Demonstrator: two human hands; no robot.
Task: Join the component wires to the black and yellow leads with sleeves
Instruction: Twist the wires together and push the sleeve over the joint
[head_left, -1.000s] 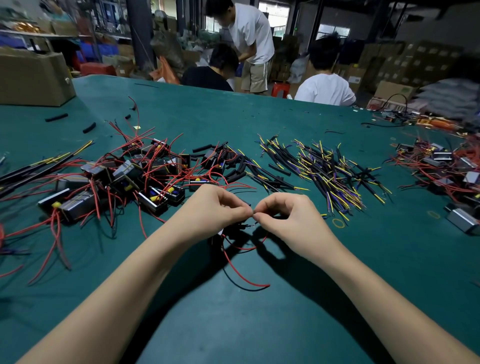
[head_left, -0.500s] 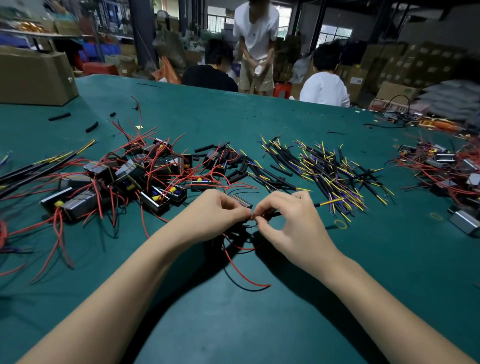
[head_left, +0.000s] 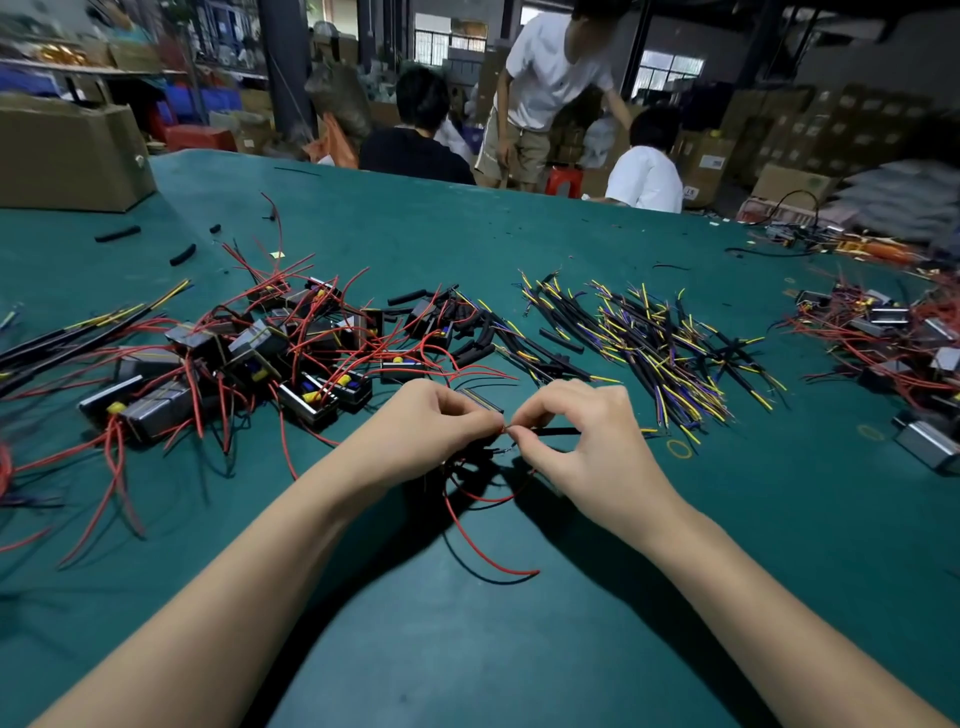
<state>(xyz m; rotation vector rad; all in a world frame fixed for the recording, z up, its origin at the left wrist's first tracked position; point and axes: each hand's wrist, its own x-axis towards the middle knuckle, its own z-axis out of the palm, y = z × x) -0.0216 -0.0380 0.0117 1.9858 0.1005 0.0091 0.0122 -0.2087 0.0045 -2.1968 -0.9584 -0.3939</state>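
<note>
Nearest: two bare forearms reaching in over the dark green felt surface (head_left: 727, 519). A loose red insulated wire (head_left: 483, 556) curls on the surface below the hands.

Left hand (head_left: 431, 431): fingers curled, grip pinching a fine wire end at its fingertips. A small metal-framed component (head_left: 480, 401) shows just behind this hand; whether it is held cannot be told.

Right hand (head_left: 582, 441): grip pinching the near end of a thin black sleeved lead with a yellow tip (head_left: 561, 431), which runs out rightward between its fingers. The two pinches meet, fingertips touching.

Beyond, left: heap of black box components with red wires (head_left: 270, 358). Centre right: pile of black and yellow leads (head_left: 660, 348). Far right: second tangle of red-wired parts (head_left: 893, 332). Far left: brown cardboard box (head_left: 67, 156). Behind the surface: three persons.
</note>
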